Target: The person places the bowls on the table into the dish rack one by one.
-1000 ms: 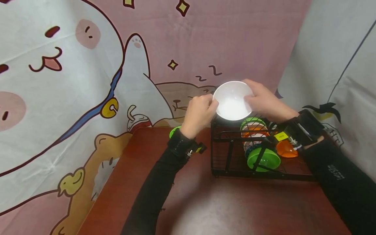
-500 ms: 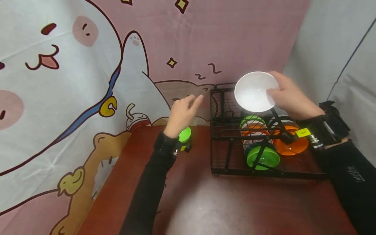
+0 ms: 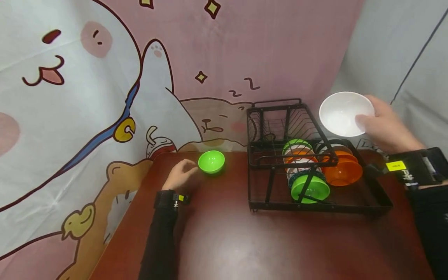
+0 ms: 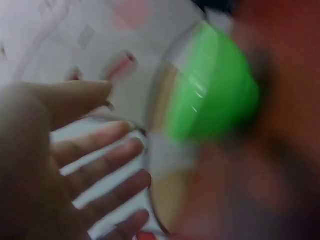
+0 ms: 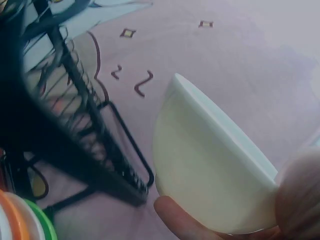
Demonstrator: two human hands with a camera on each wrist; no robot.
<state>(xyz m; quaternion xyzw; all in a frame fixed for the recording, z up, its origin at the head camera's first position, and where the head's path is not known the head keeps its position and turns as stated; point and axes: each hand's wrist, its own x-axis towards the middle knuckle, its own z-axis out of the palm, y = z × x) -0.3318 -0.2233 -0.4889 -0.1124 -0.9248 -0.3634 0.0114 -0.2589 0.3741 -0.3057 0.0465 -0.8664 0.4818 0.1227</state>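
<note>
A white bowl is held up in the air by my right hand, right of the rack's upper tier. In the right wrist view the white bowl is tilted, fingers under its base and thumb at its rim. On the table at the back stands a small green bowl. My left hand is just left of it, fingers relaxed and holding nothing. The left wrist view shows that hand's spread fingers apart from the green bowl.
A black two-tier dish rack stands on the red-brown table. Its lower tier holds a row of nested bowls with a green bowl in front, and beside it another row with an orange bowl in front. A printed cloth hangs behind.
My left hand has let go of the white bowl and moved left and down to beside the small green bowl. My right hand has carried the white bowl to the right, past the rack.
</note>
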